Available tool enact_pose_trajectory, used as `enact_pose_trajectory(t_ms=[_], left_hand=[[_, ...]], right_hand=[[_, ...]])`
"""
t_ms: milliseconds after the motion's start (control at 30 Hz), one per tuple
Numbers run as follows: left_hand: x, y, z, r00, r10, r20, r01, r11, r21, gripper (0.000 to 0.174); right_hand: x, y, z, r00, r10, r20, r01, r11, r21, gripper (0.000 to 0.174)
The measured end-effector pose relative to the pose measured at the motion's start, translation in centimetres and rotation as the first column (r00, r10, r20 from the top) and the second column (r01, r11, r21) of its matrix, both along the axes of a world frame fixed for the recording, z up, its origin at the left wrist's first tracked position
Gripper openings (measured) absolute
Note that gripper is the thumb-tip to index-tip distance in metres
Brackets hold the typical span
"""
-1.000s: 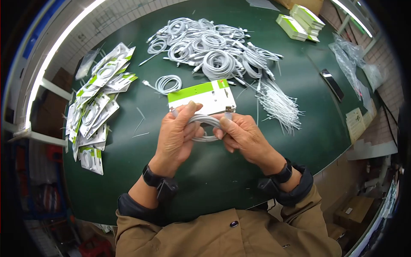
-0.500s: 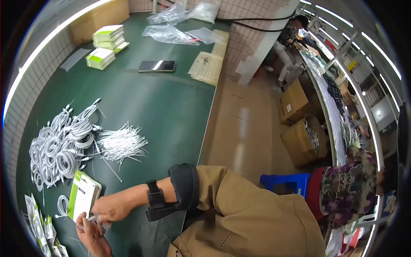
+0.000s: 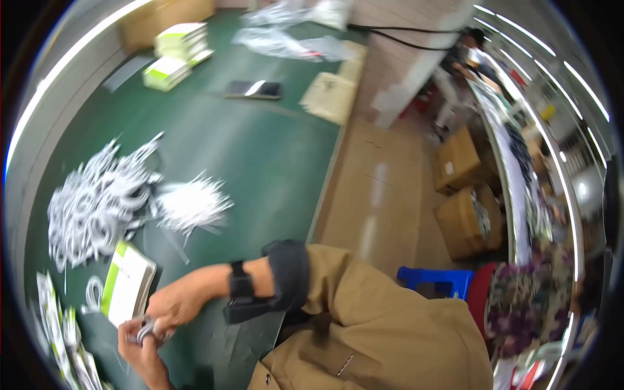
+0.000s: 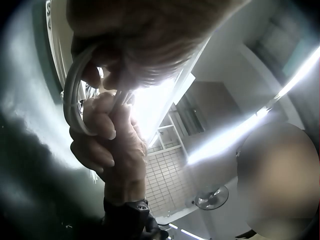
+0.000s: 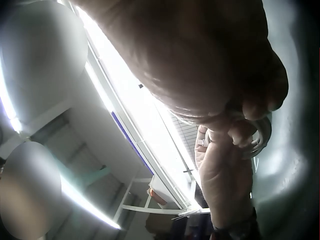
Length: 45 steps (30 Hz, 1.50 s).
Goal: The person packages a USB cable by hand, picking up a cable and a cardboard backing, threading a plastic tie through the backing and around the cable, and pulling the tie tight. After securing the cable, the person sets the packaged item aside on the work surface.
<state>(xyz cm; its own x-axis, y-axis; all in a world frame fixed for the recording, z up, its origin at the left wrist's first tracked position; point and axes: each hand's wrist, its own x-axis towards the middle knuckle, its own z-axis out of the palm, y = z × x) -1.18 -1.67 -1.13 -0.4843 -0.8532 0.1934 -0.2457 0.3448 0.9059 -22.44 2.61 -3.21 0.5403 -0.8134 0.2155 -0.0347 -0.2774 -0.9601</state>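
Head view, blurred by motion. Far left, at 8 o'clock of the frame, packed cables (image 3: 52,325) in green-and-white sleeves are fanned along the edge of the green table (image 3: 260,162). At 9 o'clock sits a pile of white cable coils (image 3: 88,208). One loose coil (image 3: 94,294) lies apart at the pile's 6 o'clock. Just right of it a green-and-white card (image 3: 128,284) lies flat on the table, at 12 o'clock from the hands.

The hands are at 7 o'clock of the frame, close together over the table. The left hand (image 3: 138,356) is lower, with the right hand (image 3: 172,304) at its 1 o'clock. The coiled cable (image 3: 144,333) is held between them.

- **Left wrist view:** the left hand's fingers clamp the top of the coil. The right hand's fingers are curled round the lower strands.
- **Right wrist view:** the right hand's fingertips pinch the loop, and the left hand beneath grasps the same loop.

Further right, a bundle of white ties (image 3: 192,205) lies at 3 o'clock from the pile. At the far end of the table, 11 to 12 o'clock, are stacked green-and-white boxes (image 3: 175,49), a dark phone (image 3: 253,89) and paper sheets (image 3: 331,97). Off the table, brown cartons (image 3: 458,162) stand on the floor at 3 o'clock and a blue stool (image 3: 434,281) at 4 o'clock.
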Motion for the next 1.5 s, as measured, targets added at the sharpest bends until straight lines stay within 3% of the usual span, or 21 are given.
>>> enact_pose_trajectory(t_ms=[67, 100, 133, 200, 233, 267, 333, 400, 467, 567, 767, 900, 967, 1167, 1200, 1267, 1300, 1367, 1467, 1500], left_hand=[[0.3, 0.3, 1.1, 0.999, -0.028, 0.017, 0.026, 0.99, 0.137, 0.016], [-0.1, 0.3, 1.5, 0.996, -0.027, 0.082, 0.017, 0.993, 0.114, 0.014], [-0.7, 0.8, 1.9, 1.0, 0.008, 0.029, -0.012, 0.989, 0.15, 0.012], [-0.9, 0.5, 2.8, 1.0, 0.008, -0.028, -0.003, 0.985, 0.17, 0.01], [-0.5, 0.2, 2.6, 0.996, 0.02, -0.092, 0.0, 0.976, 0.217, 0.011], [-0.2, -0.2, 2.1, 0.986, 0.044, -0.159, 0.003, 0.959, 0.284, 0.015], [-0.8, 0.3, 1.8, 0.923, 0.092, -0.374, 0.09, 0.893, 0.441, 0.023], [-0.9, 0.3, 1.7, 0.934, 0.054, -0.354, 0.147, 0.843, 0.517, 0.025], [-1.0, 0.1, 2.5, 0.989, -0.001, -0.147, 0.066, 0.897, 0.438, 0.021], [-0.2, 0.2, 2.0, 0.997, -0.047, 0.065, 0.036, 0.987, 0.159, 0.02], [0.9, 0.7, 2.2, 0.989, -0.099, 0.114, 0.081, 0.985, 0.154, 0.019], [0.7, 0.6, 1.0, 0.986, -0.1, 0.136, 0.092, 0.994, 0.058, 0.017], [0.7, 0.2, 1.3, 0.988, -0.108, 0.112, 0.097, 0.99, 0.104, 0.017], [0.7, -0.5, 0.8, 0.991, 0.02, 0.133, -0.012, 0.998, -0.058, 0.02], [0.7, -0.5, 1.3, 0.994, 0.021, 0.108, -0.023, 1.0, 0.015, 0.02], [0.8, -0.3, 2.4, 0.998, 0.026, 0.059, -0.036, 0.986, 0.162, 0.021], [0.8, -0.1, 2.4, 0.997, 0.034, 0.069, -0.041, 0.993, 0.114, 0.022], [0.9, 0.3, 2.1, 0.995, 0.041, 0.093, -0.044, 0.999, 0.03, 0.023], [0.4, 0.3, 0.8, 0.953, 0.057, 0.299, 0.025, 0.964, -0.264, 0.028], [0.3, 0.1, 1.1, 0.941, 0.033, 0.338, 0.026, 0.985, -0.169, 0.031]], right_hand=[[-0.2, 0.0, 0.7, 0.988, 0.071, -0.141, -0.072, 0.997, -0.003, 0.028], [-0.5, 0.5, 1.6, 0.987, -0.009, -0.158, 0.004, 0.999, -0.034, 0.026], [-0.7, 0.7, 2.3, 0.979, -0.016, -0.203, 0.017, 1.0, 0.003, 0.026], [-0.6, 0.6, 1.8, 0.981, -0.152, -0.122, 0.156, 0.987, 0.025, 0.028], [-0.8, 0.5, 3.4, 0.967, -0.142, -0.212, 0.183, 0.965, 0.187, 0.029], [-0.5, 0.7, 3.4, 0.972, -0.205, -0.116, 0.227, 0.947, 0.229, 0.035], [-0.7, 1.1, 4.0, 0.971, -0.206, -0.118, 0.233, 0.923, 0.306, 0.033], [-0.9, 1.2, 3.6, 0.971, -0.227, -0.08, 0.24, 0.9, 0.364, 0.032], [-0.7, 1.1, 3.3, 0.975, -0.211, -0.071, 0.222, 0.892, 0.394, 0.032], [-0.3, 1.1, 3.0, 0.976, -0.197, -0.091, 0.217, 0.882, 0.42, 0.033], [-0.2, 1.1, 3.5, 0.982, -0.092, -0.163, 0.153, 0.897, 0.416, 0.033], [-0.1, 1.2, 3.4, 0.971, -0.046, -0.234, 0.133, 0.919, 0.372, 0.031], [-0.2, 1.0, 3.3, 0.96, -0.089, -0.264, 0.166, 0.943, 0.287, 0.029], [1.1, 1.3, 3.1, 0.924, -0.26, -0.28, 0.297, 0.95, 0.097, 0.029], [1.3, 1.4, 3.2, 0.919, -0.283, -0.276, 0.312, 0.948, 0.066, 0.029], [1.0, 1.6, 3.7, 0.931, -0.253, -0.264, 0.308, 0.932, 0.194, 0.029], [0.8, 1.6, 3.8, 0.937, -0.236, -0.257, 0.302, 0.918, 0.258, 0.029], [1.1, 1.7, 3.8, 0.933, -0.217, -0.288, 0.277, 0.942, 0.191, 0.03], [1.3, 1.9, 3.3, 0.932, -0.189, -0.308, 0.261, 0.942, 0.212, 0.031], [1.2, 1.8, 3.3, 0.933, -0.176, -0.315, 0.256, 0.939, 0.232, 0.031]])
